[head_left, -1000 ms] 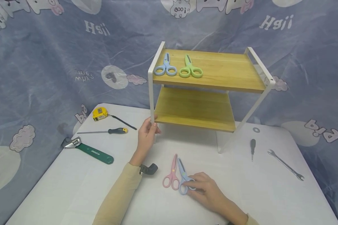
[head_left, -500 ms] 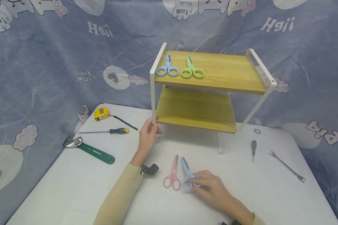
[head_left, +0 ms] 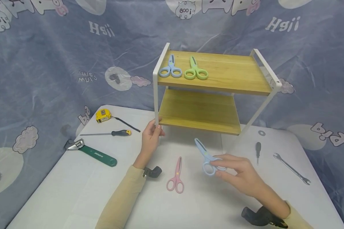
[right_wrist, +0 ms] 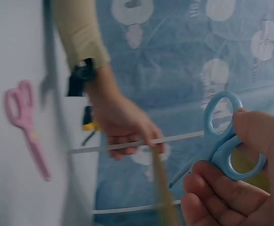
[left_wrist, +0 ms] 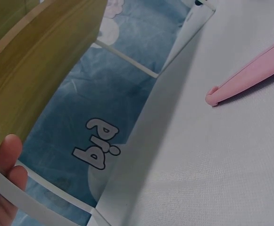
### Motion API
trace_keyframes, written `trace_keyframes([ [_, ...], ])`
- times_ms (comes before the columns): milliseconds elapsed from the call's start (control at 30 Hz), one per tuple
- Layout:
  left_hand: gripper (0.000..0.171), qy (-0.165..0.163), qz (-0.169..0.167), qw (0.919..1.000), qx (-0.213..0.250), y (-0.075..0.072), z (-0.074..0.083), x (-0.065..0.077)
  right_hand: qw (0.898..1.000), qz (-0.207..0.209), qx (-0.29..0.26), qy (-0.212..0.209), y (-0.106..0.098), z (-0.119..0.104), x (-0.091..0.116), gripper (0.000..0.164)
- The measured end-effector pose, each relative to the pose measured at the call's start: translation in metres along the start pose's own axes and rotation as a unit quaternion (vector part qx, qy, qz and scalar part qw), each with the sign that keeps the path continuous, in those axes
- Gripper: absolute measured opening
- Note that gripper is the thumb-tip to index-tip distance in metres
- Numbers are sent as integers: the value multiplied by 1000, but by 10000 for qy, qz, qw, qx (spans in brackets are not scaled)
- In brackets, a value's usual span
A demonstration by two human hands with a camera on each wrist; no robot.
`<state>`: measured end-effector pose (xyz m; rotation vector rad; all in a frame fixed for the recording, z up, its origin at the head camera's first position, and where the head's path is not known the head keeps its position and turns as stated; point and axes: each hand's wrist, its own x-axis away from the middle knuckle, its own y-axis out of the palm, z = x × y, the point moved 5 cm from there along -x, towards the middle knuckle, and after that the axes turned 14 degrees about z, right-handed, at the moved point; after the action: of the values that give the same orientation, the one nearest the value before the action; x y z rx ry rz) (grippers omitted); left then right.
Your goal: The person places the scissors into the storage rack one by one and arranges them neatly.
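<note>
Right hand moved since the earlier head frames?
Yes: right hand, gripping blue scissors, moved up and right in head view, away from the pink scissors.

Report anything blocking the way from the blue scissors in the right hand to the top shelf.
Nothing visible stands between the held blue scissors and the bare right side of the top shelf; the green scissors and second blue pair lie toward its left end.
</note>
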<state>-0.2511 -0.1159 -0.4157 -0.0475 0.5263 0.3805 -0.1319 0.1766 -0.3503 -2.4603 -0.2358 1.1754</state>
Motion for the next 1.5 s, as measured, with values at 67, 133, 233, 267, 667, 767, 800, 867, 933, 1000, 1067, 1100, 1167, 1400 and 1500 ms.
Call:
trace_keyframes([
  [67,32,8,-43,10000,18,-1,10,1,9998,0,-192,-21,-13,-9,-11,49],
  [133,31,53,-54,10000,42,-2,19,1,9991,-42,-415,22,-24,-18,-22,53],
  [233,31,115,-14,9999,28,-2,22,2,9934,-89,-1134,-164,-37,-31,-37,49],
  [267,31,126,-3,9999,-28,-2,21,2,9912,-93,-1292,-265,-41,-35,-42,46],
  [667,33,-81,-29,9999,-118,0,13,1,9473,441,-3074,-779,-76,-79,-104,26],
  [767,33,-114,-68,9999,-72,-1,16,1,9557,642,-2802,-627,-82,-79,-119,26],
  [800,33,-123,-77,9999,-60,-1,16,1,9586,674,-2709,-558,-83,-78,-124,27],
  [867,33,-128,-81,9999,-51,-1,18,2,9697,712,-2301,-413,-86,-76,-134,28],
  [933,33,-130,-81,9999,-71,-1,18,2,9799,724,-1837,-302,-87,-74,-145,28],
  [1000,33,-100,-83,9999,-74,-1,19,2,9910,734,-1104,-180,-87,-73,-156,30],
  [1067,33,-71,-86,9999,-83,-1,20,2,9976,676,-114,-80,-84,-73,-166,31],
  [1100,33,-63,-86,9999,-77,-2,20,2,9974,619,380,-12,-83,-73,-171,32],
  [1167,32,-38,-87,9999,-73,-2,21,1,9900,485,1320,93,-80,-72,-179,31],
  [1400,33,-81,-23,9999,-74,0,5,0,9735,399,2203,477,-70,-53,-199,25],
  [1500,33,-52,1,10000,-11,1,-11,0,9712,387,2231,739,-68,-43,-206,25],
])
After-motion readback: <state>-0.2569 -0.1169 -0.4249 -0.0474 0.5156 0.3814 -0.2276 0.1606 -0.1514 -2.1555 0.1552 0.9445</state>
